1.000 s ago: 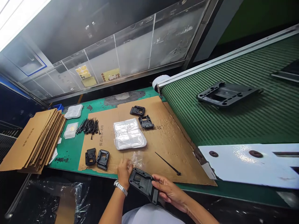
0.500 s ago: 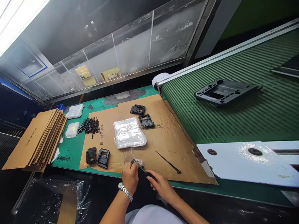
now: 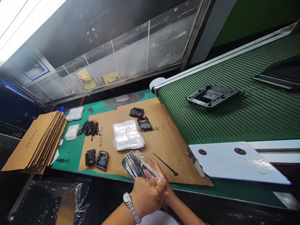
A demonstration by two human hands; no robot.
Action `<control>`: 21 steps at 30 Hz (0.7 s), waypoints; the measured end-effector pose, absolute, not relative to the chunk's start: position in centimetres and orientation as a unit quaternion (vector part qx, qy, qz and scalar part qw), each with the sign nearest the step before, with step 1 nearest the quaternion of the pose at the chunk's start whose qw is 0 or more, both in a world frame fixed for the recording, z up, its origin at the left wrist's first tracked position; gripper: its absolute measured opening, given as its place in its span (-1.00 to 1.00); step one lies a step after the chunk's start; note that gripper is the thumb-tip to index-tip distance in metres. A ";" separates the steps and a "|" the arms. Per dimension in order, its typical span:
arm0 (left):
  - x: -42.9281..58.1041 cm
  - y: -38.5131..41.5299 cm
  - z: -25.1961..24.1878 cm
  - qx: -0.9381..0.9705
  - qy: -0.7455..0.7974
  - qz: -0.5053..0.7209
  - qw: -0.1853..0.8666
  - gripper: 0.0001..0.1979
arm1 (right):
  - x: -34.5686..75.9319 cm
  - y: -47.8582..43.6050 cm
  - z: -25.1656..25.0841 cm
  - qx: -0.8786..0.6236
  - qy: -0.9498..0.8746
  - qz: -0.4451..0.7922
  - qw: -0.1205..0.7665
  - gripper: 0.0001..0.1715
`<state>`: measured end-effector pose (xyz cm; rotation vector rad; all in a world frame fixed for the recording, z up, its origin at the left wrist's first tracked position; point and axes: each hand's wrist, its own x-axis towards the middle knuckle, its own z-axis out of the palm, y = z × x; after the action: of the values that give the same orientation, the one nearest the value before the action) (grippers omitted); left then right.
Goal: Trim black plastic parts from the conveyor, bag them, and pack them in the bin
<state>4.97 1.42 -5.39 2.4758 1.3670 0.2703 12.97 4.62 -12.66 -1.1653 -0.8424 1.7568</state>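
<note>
A clear plastic bag (image 3: 150, 171) with a black plastic part (image 3: 133, 165) inside lies slanted over the cardboard's near edge. My left hand (image 3: 148, 193), wearing a wristwatch, is closed on the near end of the bag. Behind and to the right, my right hand (image 3: 161, 175) holds the same bag from its far side; one finger sticks out and the others are partly hidden by the film. A black cable tie (image 3: 165, 163) lies right of the hands. Just beyond the bag is a stack of clear plastic bags (image 3: 128, 135).
Black plastic frames (image 3: 102, 160) lie on the cardboard sheet (image 3: 110, 120). Several cable ties (image 3: 89, 128) are heaped at left, beside stacked flat cardboard (image 3: 35, 137). A green conveyor belt (image 3: 229, 122) on the right carries a larger black part (image 3: 211, 97).
The black part now sits inside the plastic bag, larger in view. My left hand has moved right and closed on the bag's near end, beside my right hand. Belt parts shifted left.
</note>
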 end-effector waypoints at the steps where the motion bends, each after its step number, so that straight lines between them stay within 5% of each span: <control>1: 5.1 1.1 -5.4 0.863 0.473 0.085 0.156 -0.64 | 13.1 4.7 -12.6 -0.471 -0.304 0.710 0.427 -0.43; 7: 6.5 -2.1 -6.9 0.770 0.568 0.186 0.223 -0.59 | 14.0 4.8 -12.2 -0.466 -0.237 0.706 0.478 -0.54; 10: 6.0 -2.4 -6.5 0.590 0.646 0.393 0.283 -0.67 | 14.6 4.5 -11.0 -0.452 -0.249 0.701 0.492 -0.50; 13: 4.9 -0.9 -5.3 0.277 0.660 0.598 0.361 -0.51 | 14.9 3.7 -9.2 -0.429 -0.280 0.715 0.476 -0.45; 17: 3.7 1.0 -4.8 0.068 0.512 0.651 0.556 -0.74 | 14.9 2.2 -7.6 -0.398 -0.331 0.734 0.440 -0.46; 21: 1.2 0.8 -5.4 -0.093 0.492 0.697 0.513 -0.97 | 16.6 1.5 -8.4 -0.461 -0.350 0.706 0.409 -0.46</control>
<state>1.24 0.77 -5.40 -0.2242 1.1832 1.6756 16.64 1.47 -8.40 -1.1608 -0.8813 1.7788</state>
